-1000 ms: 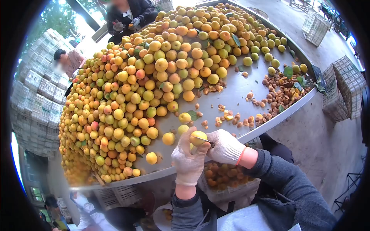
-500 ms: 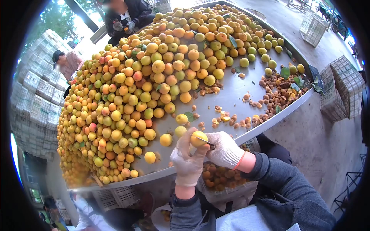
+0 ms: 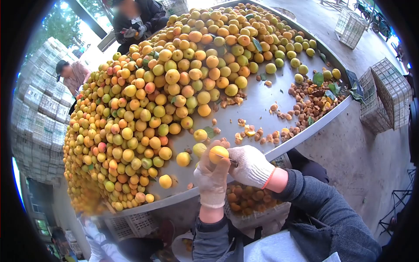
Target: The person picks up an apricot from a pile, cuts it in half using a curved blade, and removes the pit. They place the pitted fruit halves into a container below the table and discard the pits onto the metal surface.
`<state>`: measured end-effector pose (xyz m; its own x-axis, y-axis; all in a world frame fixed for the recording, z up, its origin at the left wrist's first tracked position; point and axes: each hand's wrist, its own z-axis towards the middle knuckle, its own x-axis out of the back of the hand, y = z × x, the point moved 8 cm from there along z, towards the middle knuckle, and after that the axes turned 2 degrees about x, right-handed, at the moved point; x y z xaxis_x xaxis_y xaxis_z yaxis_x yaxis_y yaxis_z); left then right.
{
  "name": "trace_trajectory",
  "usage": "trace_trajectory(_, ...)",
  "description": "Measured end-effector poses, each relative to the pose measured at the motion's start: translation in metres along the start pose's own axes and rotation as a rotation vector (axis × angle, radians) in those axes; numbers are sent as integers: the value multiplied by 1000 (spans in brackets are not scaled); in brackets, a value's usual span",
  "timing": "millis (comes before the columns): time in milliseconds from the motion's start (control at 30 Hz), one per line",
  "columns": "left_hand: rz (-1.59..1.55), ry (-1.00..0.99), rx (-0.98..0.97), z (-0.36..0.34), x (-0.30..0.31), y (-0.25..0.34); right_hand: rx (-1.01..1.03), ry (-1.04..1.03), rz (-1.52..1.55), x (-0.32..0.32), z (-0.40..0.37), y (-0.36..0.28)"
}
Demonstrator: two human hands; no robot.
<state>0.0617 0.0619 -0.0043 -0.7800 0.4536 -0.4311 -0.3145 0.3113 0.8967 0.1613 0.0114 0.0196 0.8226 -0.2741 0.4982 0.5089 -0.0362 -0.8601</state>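
My left hand [image 3: 211, 181], in a white knit glove, holds a yellow-orange apricot [image 3: 218, 153] at its fingertips over the near rim of the metal table [image 3: 257, 109]. My right hand [image 3: 249, 166], also gloved, grips a small knife [image 3: 231, 161] whose blade touches the apricot's right side. A huge heap of apricots [image 3: 166, 83] covers the table's left and far parts. Loose apricots [image 3: 183, 159] lie just left of my hands.
Brown pits and scraps [image 3: 312, 102] with green leaves gather along the table's right rim. A crate of cut apricots [image 3: 248, 200] stands under my hands. Wire baskets [image 3: 386, 94] stand on the ground at right. Other people work at the table's far left [image 3: 72, 76] and far end [image 3: 133, 19].
The apricot has turned in my left fingers against the blade. The whole view has drifted slightly up and left; both hands stay at the table's near rim.
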Motion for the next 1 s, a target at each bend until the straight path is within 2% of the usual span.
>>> trace_trajectory(33,-2,2,3,-2,-3,4,-3,-3,-1,0,-1,0)
trace_trajectory(100,276,-19,-172,-6,-12,25,-12,-29,-49,0,0,0)
trace_trajectory(133,275,-19,-168,-5,-12,24,-16,-29,-49,3,1,-1)
trace_trajectory(200,686,-57,-388,-8,-23,38,-38,-198,83,-3,2,-1)
trace_trajectory(233,686,-58,-387,-8,-24,36,-39,-197,83,-5,2,0)
trace_trajectory(300,230,-4,-193,-5,-13,24,-90,-169,107,-8,2,7)
trace_trajectory(333,230,-1,-197,-4,-10,23,-85,-171,107,-11,2,7)
trace_trajectory(400,-65,-47,-33,1,-3,10,-18,-58,51,-6,4,4)
trace_trajectory(533,44,-5,5,-7,-3,14,-37,-103,-32,-5,0,0)
trace_trajectory(600,422,-17,-139,-11,-9,30,-54,-192,-30,-6,0,-2)
trace_trajectory(633,421,-17,-134,-10,-7,31,-59,-193,-29,-4,3,2)
trace_trajectory(700,940,-68,-413,-12,-20,48,-100,-444,184,-20,1,10)
trace_trajectory(733,939,-72,-411,-12,-20,47,-103,-441,184,-22,1,13)
trace_trajectory(800,698,-13,-227,-8,-10,37,-114,-434,299,-25,3,14)
trace_trajectory(833,701,-9,-231,-8,-12,36,-109,-437,299,-28,2,10)
trace_trajectory(900,83,126,-9,-4,1,18,-64,-127,63,-14,1,3)
trace_trajectory(933,87,123,-7,-3,5,13,-52,-101,31,-18,0,6)
trace_trajectory(1000,249,79,-192,-1,3,17,-51,-80,-6,-13,-1,1)
